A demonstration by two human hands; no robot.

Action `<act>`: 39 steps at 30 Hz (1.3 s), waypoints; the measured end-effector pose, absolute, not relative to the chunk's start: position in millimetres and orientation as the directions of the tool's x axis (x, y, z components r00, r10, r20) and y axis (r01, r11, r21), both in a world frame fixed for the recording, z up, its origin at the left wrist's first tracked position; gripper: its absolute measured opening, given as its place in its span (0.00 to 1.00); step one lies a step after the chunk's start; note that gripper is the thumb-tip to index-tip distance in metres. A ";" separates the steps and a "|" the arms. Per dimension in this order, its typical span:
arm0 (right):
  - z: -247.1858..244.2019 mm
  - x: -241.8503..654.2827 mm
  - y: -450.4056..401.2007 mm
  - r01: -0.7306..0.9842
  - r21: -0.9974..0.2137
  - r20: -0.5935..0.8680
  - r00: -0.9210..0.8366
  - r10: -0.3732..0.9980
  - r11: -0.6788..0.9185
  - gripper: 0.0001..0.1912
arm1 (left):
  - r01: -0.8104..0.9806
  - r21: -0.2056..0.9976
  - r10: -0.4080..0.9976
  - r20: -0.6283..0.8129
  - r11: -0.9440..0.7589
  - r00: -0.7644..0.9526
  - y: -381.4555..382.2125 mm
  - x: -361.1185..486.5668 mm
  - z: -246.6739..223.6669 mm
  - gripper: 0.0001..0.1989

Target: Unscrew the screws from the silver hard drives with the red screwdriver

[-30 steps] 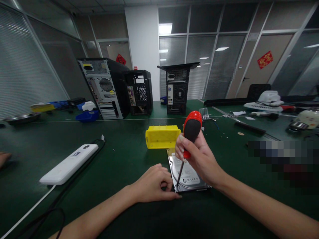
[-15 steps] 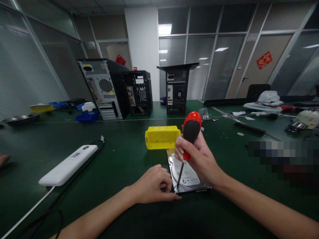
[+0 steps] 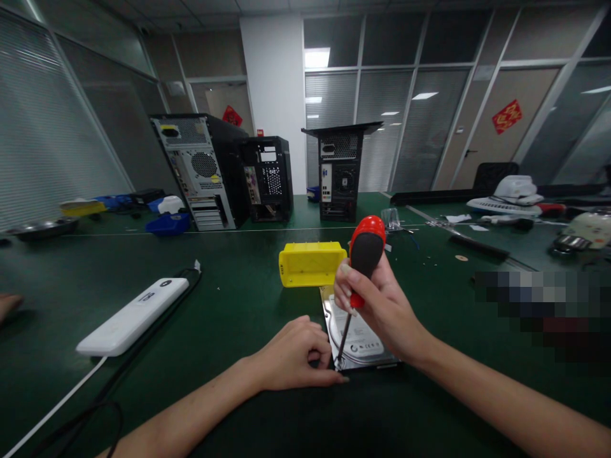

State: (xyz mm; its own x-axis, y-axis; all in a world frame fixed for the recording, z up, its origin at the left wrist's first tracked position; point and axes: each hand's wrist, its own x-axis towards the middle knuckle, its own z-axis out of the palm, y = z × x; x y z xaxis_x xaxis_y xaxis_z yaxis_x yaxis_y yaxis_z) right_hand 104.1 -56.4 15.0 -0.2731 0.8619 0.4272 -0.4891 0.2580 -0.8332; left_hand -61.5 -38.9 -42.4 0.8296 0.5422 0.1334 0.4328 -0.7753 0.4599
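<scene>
A silver hard drive (image 3: pixel 356 337) lies flat on the green table, label side up. My right hand (image 3: pixel 377 292) is closed around the red and black handle of a screwdriver (image 3: pixel 367 251). The screwdriver stands slightly tilted, its tip at the drive's near left corner; the tip's exact contact is too small to make out. With fingers curled, my left hand (image 3: pixel 300 353) rests against the drive's left side, and its thumb lies along the near edge. Part of the drive is hidden behind my right hand. Just beyond it a yellow plastic bin (image 3: pixel 312 266) lies on its side, opening towards me.
A white power strip (image 3: pixel 133 317) with cables lies to the left. Computer cases (image 3: pixel 214 172) stand at the back, one black case (image 3: pixel 340 175) among them. A blue bin (image 3: pixel 168 224) sits beside them. At far left another person's hand (image 3: pixel 8 306) shows.
Almost nothing differs. Both hands, the screwdriver and the drive keep their places, while the whole view has shifted very slightly.
</scene>
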 end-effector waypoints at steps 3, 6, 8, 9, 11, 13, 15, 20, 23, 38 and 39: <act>14.4 104.9 -55.5 -0.489 -0.831 0.431 -0.265 0.863 0.265 0.12 | 0.432 0.460 0.542 0.136 -0.776 0.829 -39.3 -61.2 -42.1 0.19; 14.6 105.4 -54.8 -0.475 -0.838 0.424 -0.258 0.868 0.268 0.12 | 0.433 0.461 0.544 0.137 -0.775 0.828 -39.6 -61.0 -42.3 0.19; 15.0 105.6 -54.8 -0.465 -0.841 0.424 -0.252 0.870 0.276 0.12 | 0.434 0.461 0.545 0.135 -0.774 0.827 -39.4 -61.1 -42.6 0.19; 15.3 105.6 -54.9 -0.461 -0.843 0.424 -0.251 0.870 0.277 0.12 | 0.434 0.461 0.544 0.134 -0.774 0.828 -39.2 -61.2 -42.8 0.19; 16.2 105.4 -55.1 -0.460 -0.844 0.419 -0.246 0.874 0.276 0.13 | 0.433 0.461 0.542 0.130 -0.774 0.830 -38.7 -61.5 -43.3 0.19; 17.2 105.1 -55.4 -0.464 -0.846 0.409 -0.246 0.879 0.264 0.14 | 0.429 0.463 0.538 0.127 -0.775 0.834 -38.2 -61.8 -43.7 0.19; 18.0 104.8 -55.5 -0.471 -0.845 0.401 -0.244 0.883 0.253 0.15 | 0.428 0.462 0.535 0.125 -0.777 0.835 -37.7 -62.2 -44.1 0.19; 19.2 104.4 -56.9 -0.471 -0.848 0.392 -0.247 0.886 0.244 0.15 | 0.432 0.459 0.539 0.128 -0.776 0.832 -38.1 -62.5 -44.0 0.19; 19.5 104.4 -58.5 -0.469 -0.850 0.392 -0.254 0.884 0.242 0.15 | 0.436 0.465 0.546 0.130 -0.771 0.827 -38.9 -62.0 -42.9 0.19; 17.1 104.4 -56.6 -0.492 -0.832 0.418 -0.251 0.873 0.257 0.13 | 0.435 0.464 0.545 0.131 -0.772 0.828 -39.1 -62.0 -42.8 0.19; 17.2 104.4 -56.6 -0.490 -0.834 0.416 -0.254 0.873 0.255 0.13 | 0.434 0.464 0.544 0.132 -0.773 0.828 -39.0 -61.8 -42.8 0.19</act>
State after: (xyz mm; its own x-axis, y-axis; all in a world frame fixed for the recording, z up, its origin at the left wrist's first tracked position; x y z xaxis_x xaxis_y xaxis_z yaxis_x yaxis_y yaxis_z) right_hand 104.4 -56.6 17.2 -0.2537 0.8732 0.4161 -0.4901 0.2549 -0.8336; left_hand -61.8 -39.0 -42.8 0.8284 0.5443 0.1320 0.4337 -0.7725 0.4638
